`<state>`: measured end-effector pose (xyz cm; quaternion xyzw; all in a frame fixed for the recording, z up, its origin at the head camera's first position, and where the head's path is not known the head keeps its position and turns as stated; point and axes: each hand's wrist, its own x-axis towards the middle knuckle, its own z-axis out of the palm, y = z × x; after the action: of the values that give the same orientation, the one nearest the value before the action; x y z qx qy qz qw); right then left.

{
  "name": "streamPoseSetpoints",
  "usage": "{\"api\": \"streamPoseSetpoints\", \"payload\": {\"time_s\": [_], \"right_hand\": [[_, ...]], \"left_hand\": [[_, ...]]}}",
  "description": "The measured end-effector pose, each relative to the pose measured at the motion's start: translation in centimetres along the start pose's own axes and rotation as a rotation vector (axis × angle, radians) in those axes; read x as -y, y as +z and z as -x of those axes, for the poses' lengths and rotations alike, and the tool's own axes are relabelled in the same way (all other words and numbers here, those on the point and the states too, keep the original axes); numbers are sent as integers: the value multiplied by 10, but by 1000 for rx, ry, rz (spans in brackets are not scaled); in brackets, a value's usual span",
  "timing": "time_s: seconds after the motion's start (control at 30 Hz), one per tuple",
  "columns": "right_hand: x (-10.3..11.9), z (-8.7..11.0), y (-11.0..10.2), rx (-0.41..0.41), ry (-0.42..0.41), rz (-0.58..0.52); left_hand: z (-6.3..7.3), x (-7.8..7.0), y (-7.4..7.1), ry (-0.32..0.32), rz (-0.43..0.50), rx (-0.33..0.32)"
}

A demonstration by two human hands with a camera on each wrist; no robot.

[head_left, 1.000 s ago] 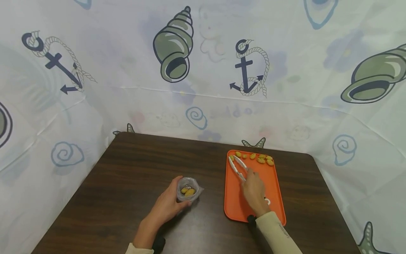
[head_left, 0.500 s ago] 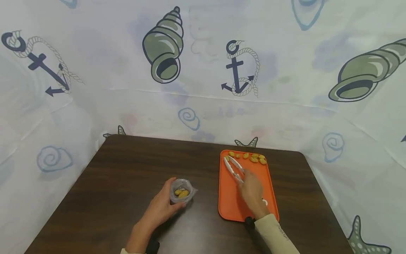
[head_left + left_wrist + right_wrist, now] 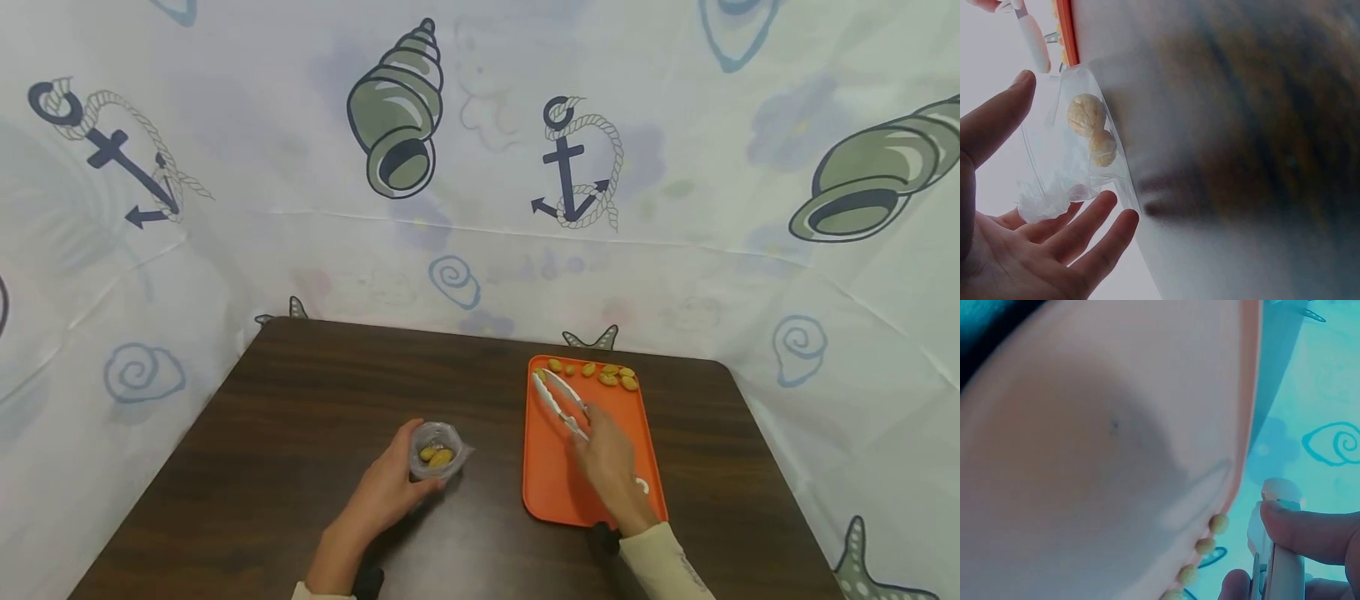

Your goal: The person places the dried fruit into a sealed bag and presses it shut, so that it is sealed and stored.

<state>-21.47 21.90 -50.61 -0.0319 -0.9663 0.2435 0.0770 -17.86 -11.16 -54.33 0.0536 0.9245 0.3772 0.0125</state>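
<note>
My left hand holds a clear plastic bag upright on the table, thumb on one side and fingers on the other. Its mouth is spread wide, and a few yellow-brown, nut-like pieces lie inside. In the left wrist view two such pieces show through the plastic. Over the orange tray, my right hand grips white-tipped tongs. Their tips are around a piece at the tray's far left corner; whether they squeeze it I cannot tell.
More nut-like pieces lie in a row along the tray's far edge. The tray rests on the right part of a dark wooden table. Behind it hangs a printed cloth with shells and anchors.
The head view has shifted slightly. My right hand and the tongs' handle have moved a little right and nearer to me, while the tips stay at the corner piece. The left hand keeps its hold.
</note>
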Motion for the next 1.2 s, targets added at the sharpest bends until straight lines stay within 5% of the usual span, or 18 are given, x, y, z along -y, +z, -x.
{"api": "streamPoseSetpoints", "payload": {"time_s": [0.37,1.2], "right_hand": [[5,8,-20,33,33,-36],[24,35,-28,-48,-94,-23]], "left_hand": [[-2,-1,1,-7,-4,-1],[1,-3,-1,-3,3,-3]]}}
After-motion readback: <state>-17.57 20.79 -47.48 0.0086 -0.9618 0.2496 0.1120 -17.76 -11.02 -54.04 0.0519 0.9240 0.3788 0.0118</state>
